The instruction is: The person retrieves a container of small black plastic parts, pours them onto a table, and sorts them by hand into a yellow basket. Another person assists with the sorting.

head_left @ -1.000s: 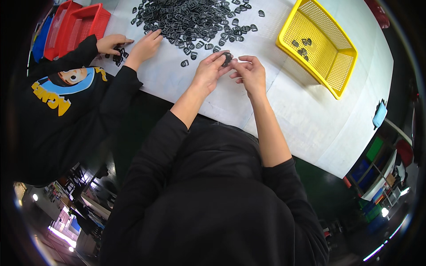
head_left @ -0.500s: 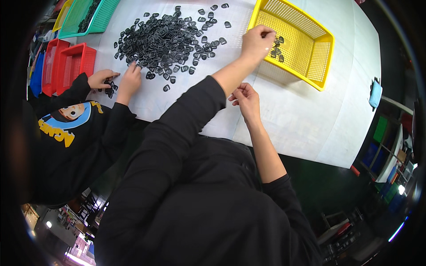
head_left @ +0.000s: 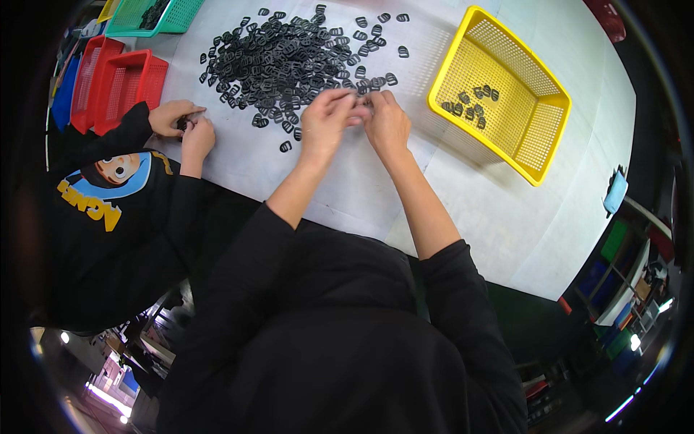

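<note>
A heap of small black plastic buckles (head_left: pixel 289 58) lies spread on the white table (head_left: pixel 470 210). My left hand (head_left: pixel 325 119) and my right hand (head_left: pixel 387 123) meet at the heap's near right edge. Their fingertips are pinched together on a black buckle (head_left: pixel 361 105), which the fingers mostly hide. To the right of my hands stands a yellow mesh basket (head_left: pixel 538 134) with several black buckles (head_left: pixel 473 101) on its floor.
To my left a co-worker in a black printed top works a small black piece with both hands (head_left: pixel 184 123). Red baskets (head_left: pixel 123 79), a blue one and a green basket (head_left: pixel 155 14) line the far left. The table's near edge runs beneath my forearms.
Half a second ago my left hand reached over the yellow basket. It has come back to the heap's edge and joined my right hand, which moved forward to the heap.
</note>
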Tool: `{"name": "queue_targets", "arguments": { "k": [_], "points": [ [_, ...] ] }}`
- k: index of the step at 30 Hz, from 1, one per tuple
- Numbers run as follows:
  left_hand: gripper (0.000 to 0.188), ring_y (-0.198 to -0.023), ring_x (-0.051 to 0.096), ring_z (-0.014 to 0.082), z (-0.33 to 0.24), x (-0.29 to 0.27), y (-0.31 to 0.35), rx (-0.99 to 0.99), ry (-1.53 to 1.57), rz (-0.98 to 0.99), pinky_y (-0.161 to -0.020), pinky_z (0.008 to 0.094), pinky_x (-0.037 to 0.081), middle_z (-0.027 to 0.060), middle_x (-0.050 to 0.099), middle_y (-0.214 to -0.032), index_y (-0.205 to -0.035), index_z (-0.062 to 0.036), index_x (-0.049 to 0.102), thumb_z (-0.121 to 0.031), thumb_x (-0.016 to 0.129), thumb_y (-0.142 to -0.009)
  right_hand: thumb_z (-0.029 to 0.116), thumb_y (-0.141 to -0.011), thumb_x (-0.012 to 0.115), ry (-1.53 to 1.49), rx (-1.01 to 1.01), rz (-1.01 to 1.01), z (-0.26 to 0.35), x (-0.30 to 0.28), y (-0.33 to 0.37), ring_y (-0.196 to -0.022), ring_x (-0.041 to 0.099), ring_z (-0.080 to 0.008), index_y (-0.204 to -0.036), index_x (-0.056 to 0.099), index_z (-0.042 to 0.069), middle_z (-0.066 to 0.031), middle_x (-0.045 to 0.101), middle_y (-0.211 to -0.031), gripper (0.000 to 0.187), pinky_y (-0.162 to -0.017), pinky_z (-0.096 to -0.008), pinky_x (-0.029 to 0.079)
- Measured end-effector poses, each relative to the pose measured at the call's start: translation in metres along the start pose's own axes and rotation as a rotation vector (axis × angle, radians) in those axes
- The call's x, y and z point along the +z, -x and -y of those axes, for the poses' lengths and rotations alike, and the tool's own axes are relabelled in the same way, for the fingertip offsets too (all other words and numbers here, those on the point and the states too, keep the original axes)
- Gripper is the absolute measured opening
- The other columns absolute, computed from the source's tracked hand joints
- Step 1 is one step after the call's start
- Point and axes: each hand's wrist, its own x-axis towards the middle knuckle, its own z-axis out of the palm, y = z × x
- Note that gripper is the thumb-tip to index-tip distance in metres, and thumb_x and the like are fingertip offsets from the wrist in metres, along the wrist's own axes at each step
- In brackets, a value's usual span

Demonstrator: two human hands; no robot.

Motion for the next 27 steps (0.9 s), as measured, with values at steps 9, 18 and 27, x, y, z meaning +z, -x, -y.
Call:
{"name": "queue_targets", "arguments": {
  "k": [9,18,27],
  "points": [
    [0.025,-0.096,0.060,0.0208,0.040,-0.075,0.015,-0.256,0.103,-0.068,-0.079,0.0264,0.049,0.0136,0.059,-0.104,-0.112,0.0021,0.049,-0.011,0.044,-0.091,0.014,-0.065,0.072,-0.079,0.159,0.046,0.005,0.013,-0.009,-0.068,0.061,-0.0252,-0.077,0.061,0.006,-0.0070,0.062,-0.075,0.018,-0.060,-0.0354,0.047],
    [0.025,-0.090,0.061,0.0153,0.050,-0.059,0.010,-0.249,0.042,0.146,-0.076,0.0237,0.051,0.0098,0.062,-0.099,-0.110,0.0013,0.055,-0.007,0.051,-0.088,0.011,-0.074,0.067,-0.570,0.396,0.341,0.027,-0.003,0.015,-0.052,0.056,-0.0123,-0.078,0.064,0.000,-0.0079,0.062,-0.063,0.012,-0.051,-0.0259,0.045],
    [0.022,-0.087,0.063,0.0196,0.051,-0.065,0.008,-0.271,0.081,0.089,-0.073,0.0252,0.052,0.0098,0.060,-0.100,-0.108,0.0008,0.056,-0.005,0.051,-0.087,0.017,-0.070,0.068,0.221,-0.136,-0.017,0.002,0.004,-0.009,-0.070,0.060,-0.0276,-0.079,0.064,0.005,-0.0080,0.060,-0.075,0.016,-0.060,-0.0391,0.048]
  ]
}}
